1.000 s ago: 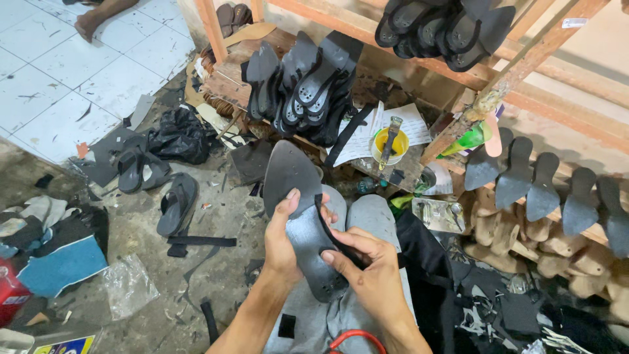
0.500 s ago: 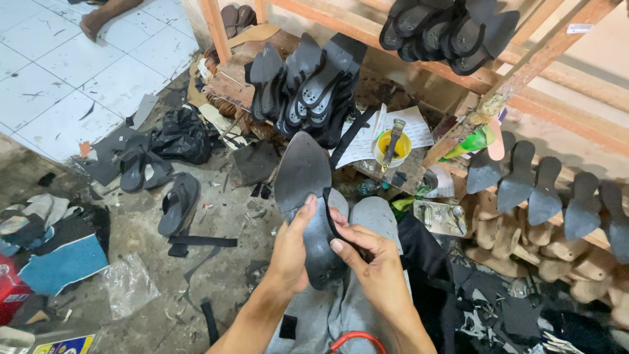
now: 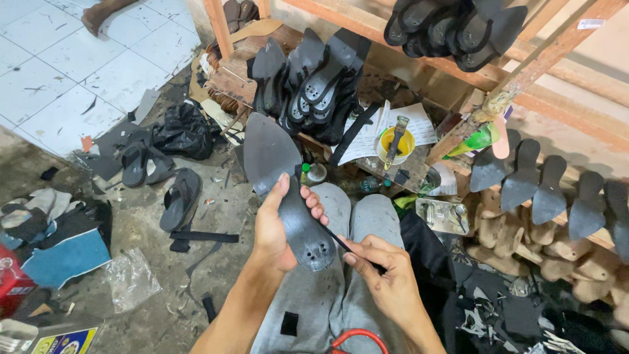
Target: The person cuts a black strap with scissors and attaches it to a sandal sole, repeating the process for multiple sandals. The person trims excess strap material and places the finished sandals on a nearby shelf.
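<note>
Sole (image 3: 283, 190) now tilted, toe toward 11 o'clock, above the knees. Left hand (image 3: 278, 226) grasps its waist, steadying it; right hand (image 3: 386, 275) pinches thin tool (image 3: 341, 242) against the heel edge.

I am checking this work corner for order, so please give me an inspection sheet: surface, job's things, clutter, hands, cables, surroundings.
Surface: dirty concrete floor; white tiles at upper left.
Job's things: black shoe sole, pointed toe up, held over grey-trousered knees; thin dark tool at its heel end.
Clutter: black sandals, black bag, blue sheet, loose black straps, clear plastic.
Hands: left hand grips the sole's middle; right hand pinches the tool.
Cables: nothing seen.
Surroundings: wooden rack with rows of black soles, yellow cup on papers, wooden lasts at right.
</note>
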The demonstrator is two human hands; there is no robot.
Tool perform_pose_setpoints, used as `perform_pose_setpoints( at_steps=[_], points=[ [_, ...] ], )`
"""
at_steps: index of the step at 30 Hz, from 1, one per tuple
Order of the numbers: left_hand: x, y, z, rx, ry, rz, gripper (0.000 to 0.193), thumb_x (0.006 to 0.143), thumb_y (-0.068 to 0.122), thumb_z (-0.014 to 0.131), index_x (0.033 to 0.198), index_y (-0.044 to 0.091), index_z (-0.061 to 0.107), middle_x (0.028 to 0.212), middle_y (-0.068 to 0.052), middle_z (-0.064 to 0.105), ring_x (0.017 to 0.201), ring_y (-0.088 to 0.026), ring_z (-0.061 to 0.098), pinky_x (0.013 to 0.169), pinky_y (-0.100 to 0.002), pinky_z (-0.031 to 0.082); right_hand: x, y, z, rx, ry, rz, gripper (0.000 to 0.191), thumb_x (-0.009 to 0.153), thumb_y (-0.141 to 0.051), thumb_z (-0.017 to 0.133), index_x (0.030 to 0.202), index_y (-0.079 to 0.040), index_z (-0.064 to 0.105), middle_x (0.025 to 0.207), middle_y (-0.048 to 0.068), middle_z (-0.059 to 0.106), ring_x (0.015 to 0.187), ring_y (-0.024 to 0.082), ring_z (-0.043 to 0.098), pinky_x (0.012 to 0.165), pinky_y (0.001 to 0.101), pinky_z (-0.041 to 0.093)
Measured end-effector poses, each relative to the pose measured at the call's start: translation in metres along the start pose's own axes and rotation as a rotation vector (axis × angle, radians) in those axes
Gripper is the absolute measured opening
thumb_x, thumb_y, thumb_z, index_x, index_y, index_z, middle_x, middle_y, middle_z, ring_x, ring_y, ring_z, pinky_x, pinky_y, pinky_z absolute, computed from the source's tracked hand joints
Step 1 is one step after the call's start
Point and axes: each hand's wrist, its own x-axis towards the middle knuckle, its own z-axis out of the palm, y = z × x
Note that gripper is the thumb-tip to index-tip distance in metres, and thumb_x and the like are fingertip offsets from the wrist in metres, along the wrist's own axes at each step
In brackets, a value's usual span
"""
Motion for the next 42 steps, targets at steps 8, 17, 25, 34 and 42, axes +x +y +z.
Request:
perform_pose_setpoints(
  at_steps=[8,17,25,34,42],
  points=[
    [0.005,0.015,-0.008,-0.107,-0.061,0.095,0.039,0.101,0.045,0.054,0.088,0.009,0.053,0.078,-0.005,0.053,0.073,-0.021,0.054,0.072,-0.04,0.05,-0.013,0.007,0.0,0.022,0.017,0.027,0.029,0.087,-0.011,0.076,0.114,-0.003,0.079,0.063,0.003,0.052,0.058,0.01,0.048,0.055,0.0254,0.039],
    [0.006,0.007,-0.004,-0.293,-0.076,0.23,0.037,0.1,0.045,0.055,0.089,0.01,0.051,0.081,-0.003,0.051,0.076,-0.019,0.052,0.076,-0.038,0.048,-0.027,-0.008,0.043,0.039,0.248,0.04,0.029,0.09,-0.01,0.074,0.117,0.001,0.075,0.066,0.003,0.045,0.058,0.01,0.044,0.053,0.0258,0.038],
    [0.01,0.002,-0.014,-0.319,-0.042,0.346,0.037,0.099,0.046,0.053,0.088,0.011,0.05,0.08,-0.002,0.051,0.077,-0.019,0.052,0.077,-0.039,0.047,-0.011,-0.007,0.041,0.015,0.252,0.009,0.028,0.094,-0.013,0.07,0.119,-0.002,0.077,0.065,0.003,0.046,0.058,0.009,0.044,0.053,0.0257,0.037],
    [0.031,-0.022,-0.042,-0.34,-0.045,0.307,0.035,0.107,0.04,0.048,0.097,0.007,0.053,0.086,-0.007,0.059,0.084,-0.025,0.059,0.086,-0.044,0.051,0.029,0.013,0.015,0.671,-0.059,0.405,0.039,0.09,-0.013,0.069,0.129,-0.012,0.071,0.078,-0.007,0.063,0.058,0.003,0.038,0.051,0.0206,0.028],
    [-0.018,-0.025,-0.047,0.54,0.297,0.608,0.074,0.098,0.044,0.065,0.152,0.012,0.026,0.146,-0.001,0.044,0.132,-0.021,0.049,0.107,-0.042,0.043,0.038,0.012,0.0,0.681,0.173,0.421,0.034,0.088,-0.009,0.074,0.121,-0.002,0.076,0.068,-0.007,0.056,0.047,0.001,0.036,0.042,0.0203,0.025]
  ],
)
